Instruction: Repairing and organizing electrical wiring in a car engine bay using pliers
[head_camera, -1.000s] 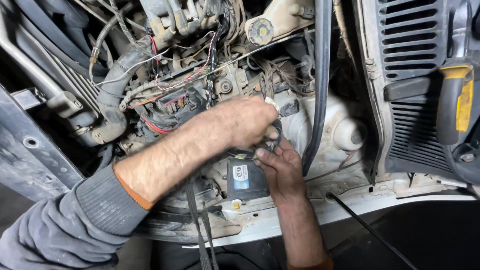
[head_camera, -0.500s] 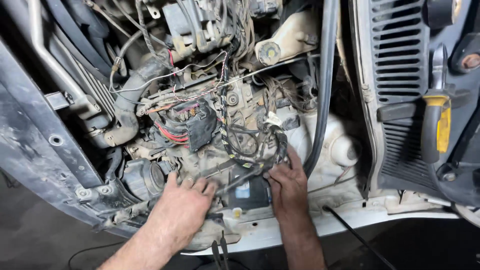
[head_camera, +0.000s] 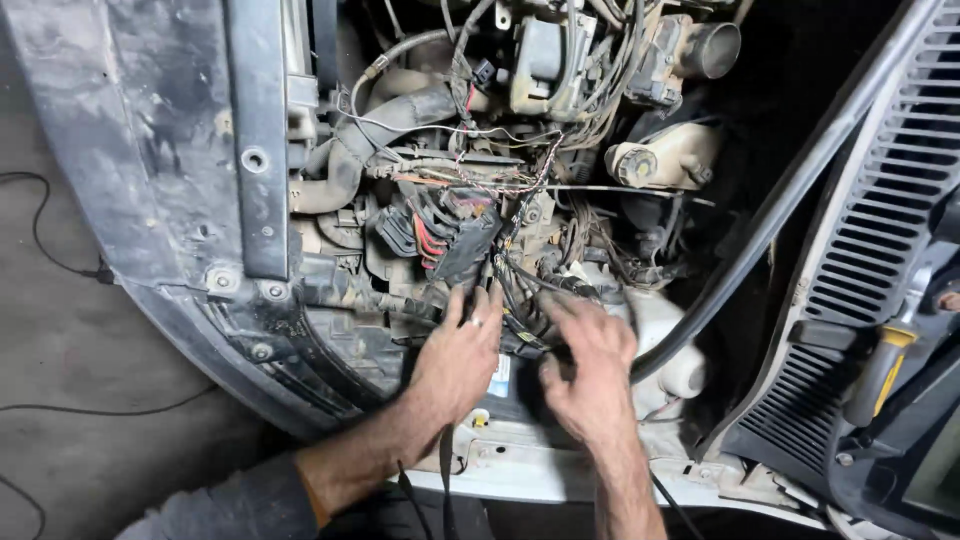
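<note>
Left hand (head_camera: 460, 360) and right hand (head_camera: 590, 375), fingers spread and grasping nothing, rested on black wiring (head_camera: 520, 310); black connector block (head_camera: 445, 235) lay at twelve o'clock.

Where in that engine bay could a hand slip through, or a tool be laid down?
Crowded: wires and the black connector block pack the space above the left hand and right hand. Freer: the white front ledge below the wrists, the dark gap beside the cream reservoir, and the grey floor left of the bumper panel.
</note>
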